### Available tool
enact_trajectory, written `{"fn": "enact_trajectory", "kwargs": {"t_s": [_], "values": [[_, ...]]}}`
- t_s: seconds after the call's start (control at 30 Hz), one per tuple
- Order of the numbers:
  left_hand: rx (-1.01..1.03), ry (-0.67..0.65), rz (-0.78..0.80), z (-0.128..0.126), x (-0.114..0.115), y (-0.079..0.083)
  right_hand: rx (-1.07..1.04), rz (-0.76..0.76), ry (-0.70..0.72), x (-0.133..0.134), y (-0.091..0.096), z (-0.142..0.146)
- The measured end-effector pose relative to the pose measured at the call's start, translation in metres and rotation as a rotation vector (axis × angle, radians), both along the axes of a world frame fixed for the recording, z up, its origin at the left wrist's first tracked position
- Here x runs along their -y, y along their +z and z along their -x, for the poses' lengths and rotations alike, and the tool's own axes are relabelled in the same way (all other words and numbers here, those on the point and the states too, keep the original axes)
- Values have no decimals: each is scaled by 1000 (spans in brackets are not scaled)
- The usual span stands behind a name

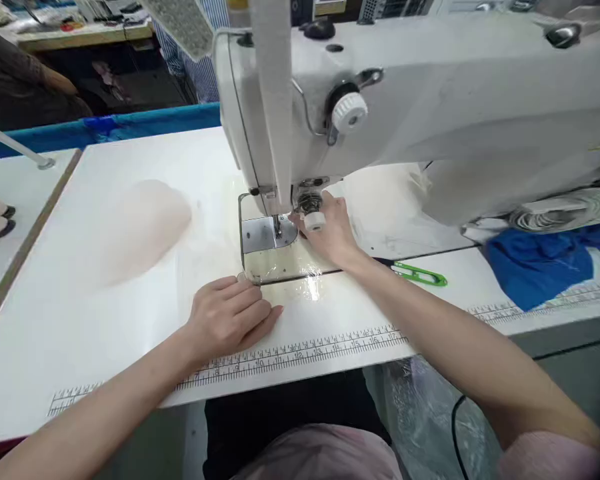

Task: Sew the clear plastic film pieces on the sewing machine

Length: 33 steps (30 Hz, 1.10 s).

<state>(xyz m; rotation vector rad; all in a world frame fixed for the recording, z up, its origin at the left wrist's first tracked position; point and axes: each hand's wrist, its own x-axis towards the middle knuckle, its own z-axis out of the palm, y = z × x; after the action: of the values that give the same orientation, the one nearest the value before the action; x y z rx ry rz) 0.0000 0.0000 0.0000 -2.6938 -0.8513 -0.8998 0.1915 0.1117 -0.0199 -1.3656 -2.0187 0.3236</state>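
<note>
A white sewing machine (405,100) stands over the white table. Its presser foot (277,228) sits above the metal needle plate (263,235). My left hand (230,315) rests on the tabletop at the near left corner of the machine bed, its fingers curled and their tips hidden. Beside the presser foot, my right hand (333,230) reaches in from the right with bent fingers, partly behind a white knob (314,220). Whatever either hand holds is hidden or too small to make out. Green-handled thread snips (420,273) lie by my right forearm.
A printed ruler (300,353) runs along the front edge of the table (130,320). At the right lie a blue cloth (540,267) and a striped roll (570,210). Another person's arm (57,80) shows at the far left, beyond a blue edge (150,123).
</note>
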Motion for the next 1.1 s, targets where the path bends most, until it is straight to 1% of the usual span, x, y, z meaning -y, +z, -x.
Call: {"fn": "enact_trajectory", "kwargs": {"t_s": [0.23,0.4,0.6,0.77,1.1], "values": [[-3,20,1,3,0,4,-33,26,-7,1,5,-3],[11,29,40,4,0,4,-46,65,14,0,8,-4],[25,19,51,6,-1,5,-44,46,-2,0,10,-4],[14,21,54,5,-1,8,-109,30,-11,-2,8,-4],[1,28,16,3,-4,12,-152,27,-68,-2,11,-4]]}}
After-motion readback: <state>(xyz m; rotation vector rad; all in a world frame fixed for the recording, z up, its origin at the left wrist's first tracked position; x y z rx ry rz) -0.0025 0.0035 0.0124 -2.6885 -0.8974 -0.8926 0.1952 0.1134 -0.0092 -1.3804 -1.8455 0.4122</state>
